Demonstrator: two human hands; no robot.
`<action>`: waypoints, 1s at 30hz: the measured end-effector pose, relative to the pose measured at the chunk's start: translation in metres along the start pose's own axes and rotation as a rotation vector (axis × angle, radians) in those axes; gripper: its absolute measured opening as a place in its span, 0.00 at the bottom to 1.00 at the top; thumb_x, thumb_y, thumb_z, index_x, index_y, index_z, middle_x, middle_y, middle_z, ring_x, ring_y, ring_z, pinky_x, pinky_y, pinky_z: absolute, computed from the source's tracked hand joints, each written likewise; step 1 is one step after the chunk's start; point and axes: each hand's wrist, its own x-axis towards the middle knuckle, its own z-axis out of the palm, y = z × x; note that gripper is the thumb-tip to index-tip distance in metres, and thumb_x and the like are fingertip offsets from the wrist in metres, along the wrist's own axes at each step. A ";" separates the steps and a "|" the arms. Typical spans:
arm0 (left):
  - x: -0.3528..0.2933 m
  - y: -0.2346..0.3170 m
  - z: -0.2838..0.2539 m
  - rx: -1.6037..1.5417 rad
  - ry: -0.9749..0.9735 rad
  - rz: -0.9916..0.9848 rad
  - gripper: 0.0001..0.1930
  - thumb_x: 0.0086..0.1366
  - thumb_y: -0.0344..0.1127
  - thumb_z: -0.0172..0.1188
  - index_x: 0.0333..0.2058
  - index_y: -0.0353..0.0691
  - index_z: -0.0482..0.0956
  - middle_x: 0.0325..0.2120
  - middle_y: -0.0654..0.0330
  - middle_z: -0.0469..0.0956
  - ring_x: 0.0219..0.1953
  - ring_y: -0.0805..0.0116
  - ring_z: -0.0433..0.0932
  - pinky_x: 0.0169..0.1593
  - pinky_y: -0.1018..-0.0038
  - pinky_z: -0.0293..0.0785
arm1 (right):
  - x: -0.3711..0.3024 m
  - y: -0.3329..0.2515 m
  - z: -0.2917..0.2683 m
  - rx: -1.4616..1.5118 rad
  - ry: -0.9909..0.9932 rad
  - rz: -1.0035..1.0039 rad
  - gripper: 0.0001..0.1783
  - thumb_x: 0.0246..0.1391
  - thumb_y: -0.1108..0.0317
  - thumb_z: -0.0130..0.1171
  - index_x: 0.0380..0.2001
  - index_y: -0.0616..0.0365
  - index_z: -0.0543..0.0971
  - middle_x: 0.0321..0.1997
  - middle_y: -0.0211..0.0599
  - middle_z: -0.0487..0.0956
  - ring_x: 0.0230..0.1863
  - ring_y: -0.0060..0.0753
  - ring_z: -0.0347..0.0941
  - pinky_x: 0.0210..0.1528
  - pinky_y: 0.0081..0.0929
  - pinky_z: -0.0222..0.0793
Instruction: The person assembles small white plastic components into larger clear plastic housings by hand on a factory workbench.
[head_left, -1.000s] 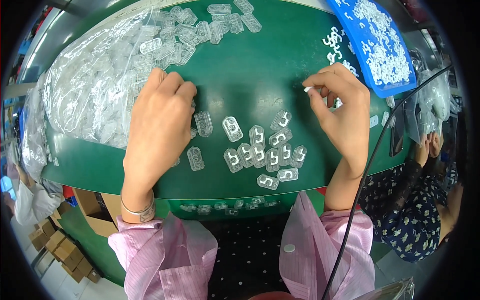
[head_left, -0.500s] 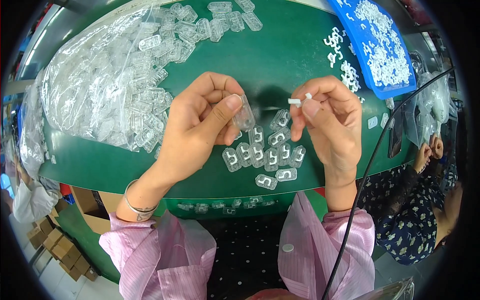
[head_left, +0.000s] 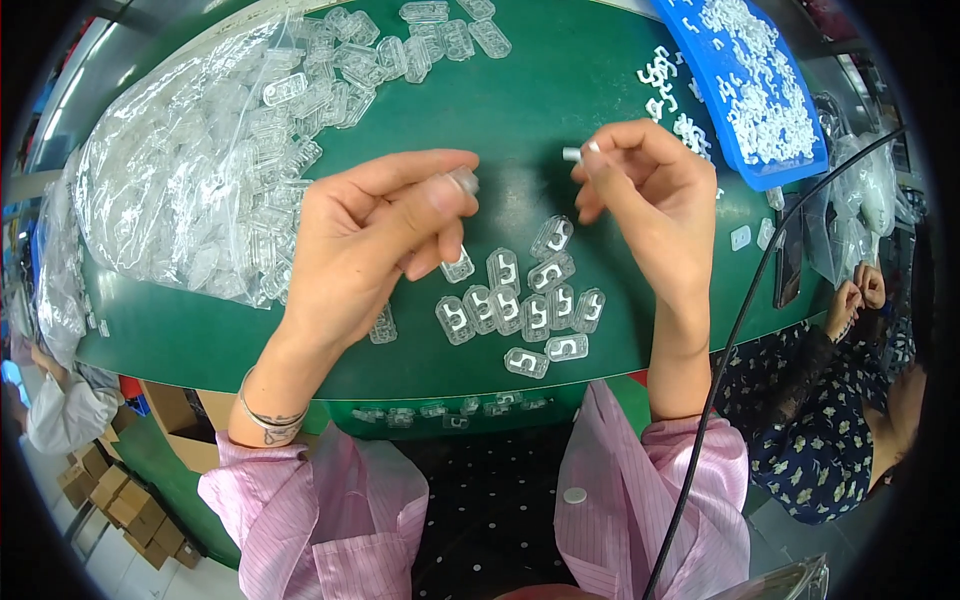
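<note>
My left hand [head_left: 375, 225] pinches a small transparent plastic case [head_left: 466, 180] between thumb and fingers; it is turned so that only an end shows. Across from it, my right hand [head_left: 655, 205] holds a little white plastic hook [head_left: 574, 154] between thumb and forefinger, part of it covered by the fingertips. The two hands are apart, raised over the green table [head_left: 500, 100]. Below them lies a group of transparent cases [head_left: 506, 310], several with a white hook inside. One more case [head_left: 457, 266] sits partly under my left hand, another [head_left: 383, 325] beside my left wrist.
A large plastic bag [head_left: 170, 180] spills transparent cases at the left. At the upper right stands a blue tray [head_left: 762, 176] of white hooks, with loose hooks [head_left: 690, 135] beside it. A black cable [head_left: 745, 300] crosses the right side; a co-worker's hands [head_left: 858, 295] are beyond it.
My left hand has moved left and turned, so the case shows end-on instead of its broad face. My right hand has shifted slightly up and left with the white hook.
</note>
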 end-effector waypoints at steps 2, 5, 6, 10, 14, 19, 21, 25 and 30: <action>0.001 0.006 -0.002 0.112 0.018 0.019 0.19 0.71 0.41 0.49 0.44 0.26 0.75 0.27 0.54 0.77 0.17 0.80 0.62 0.20 0.85 0.55 | 0.009 0.012 -0.007 -0.318 0.081 -0.192 0.04 0.52 0.78 0.60 0.32 0.67 0.79 0.26 0.38 0.79 0.22 0.23 0.74 0.24 0.19 0.71; -0.002 0.005 -0.007 0.298 0.078 0.048 0.21 0.73 0.43 0.45 0.39 0.28 0.76 0.22 0.52 0.78 0.14 0.80 0.61 0.18 0.85 0.54 | 0.015 0.021 -0.013 -0.703 0.146 -0.411 0.06 0.47 0.80 0.63 0.31 0.64 0.82 0.29 0.35 0.79 0.25 0.26 0.76 0.28 0.20 0.73; -0.002 0.004 -0.007 0.295 0.080 0.051 0.21 0.73 0.43 0.45 0.39 0.28 0.76 0.22 0.52 0.78 0.14 0.80 0.61 0.18 0.85 0.54 | 0.017 0.023 -0.014 -0.760 0.072 -0.485 0.05 0.47 0.80 0.62 0.31 0.64 0.82 0.28 0.38 0.78 0.25 0.30 0.76 0.28 0.23 0.73; 0.001 0.003 -0.003 0.191 0.142 0.104 0.18 0.73 0.42 0.47 0.35 0.30 0.78 0.19 0.57 0.79 0.13 0.82 0.64 0.17 0.85 0.56 | 0.013 0.015 -0.014 -0.824 -0.050 -0.488 0.07 0.47 0.81 0.60 0.31 0.63 0.82 0.28 0.42 0.77 0.25 0.38 0.76 0.28 0.29 0.72; 0.001 0.000 -0.005 0.133 0.134 0.123 0.15 0.72 0.39 0.48 0.40 0.32 0.76 0.21 0.56 0.79 0.13 0.82 0.63 0.18 0.85 0.56 | 0.010 0.009 -0.013 -0.633 0.080 -0.210 0.08 0.47 0.79 0.61 0.34 0.65 0.81 0.31 0.45 0.77 0.27 0.48 0.75 0.31 0.34 0.73; -0.001 0.001 0.003 0.134 0.139 0.142 0.11 0.71 0.34 0.49 0.41 0.31 0.75 0.24 0.56 0.80 0.16 0.83 0.65 0.18 0.85 0.57 | 0.011 0.028 0.006 -0.822 0.126 -0.355 0.05 0.47 0.75 0.62 0.29 0.64 0.78 0.31 0.45 0.75 0.29 0.51 0.74 0.32 0.39 0.71; -0.001 -0.001 0.007 0.125 0.148 0.137 0.11 0.71 0.33 0.49 0.42 0.31 0.74 0.25 0.56 0.80 0.18 0.83 0.66 0.19 0.85 0.58 | 0.012 0.026 0.009 -0.815 0.106 -0.372 0.03 0.48 0.77 0.60 0.27 0.63 0.76 0.31 0.45 0.75 0.29 0.51 0.73 0.32 0.41 0.70; -0.002 -0.008 0.006 0.123 0.162 0.126 0.11 0.68 0.28 0.52 0.47 0.29 0.73 0.27 0.57 0.81 0.20 0.82 0.67 0.22 0.86 0.61 | 0.013 0.024 0.006 -0.815 0.159 -0.380 0.04 0.48 0.79 0.59 0.26 0.63 0.73 0.30 0.46 0.74 0.28 0.51 0.72 0.31 0.39 0.69; -0.006 -0.013 0.004 0.180 0.101 0.112 0.14 0.66 0.26 0.53 0.49 0.28 0.73 0.30 0.54 0.82 0.25 0.79 0.75 0.25 0.85 0.66 | -0.002 0.010 0.011 0.148 -0.099 -0.114 0.08 0.52 0.84 0.58 0.37 0.68 0.80 0.35 0.37 0.80 0.31 0.22 0.77 0.31 0.17 0.76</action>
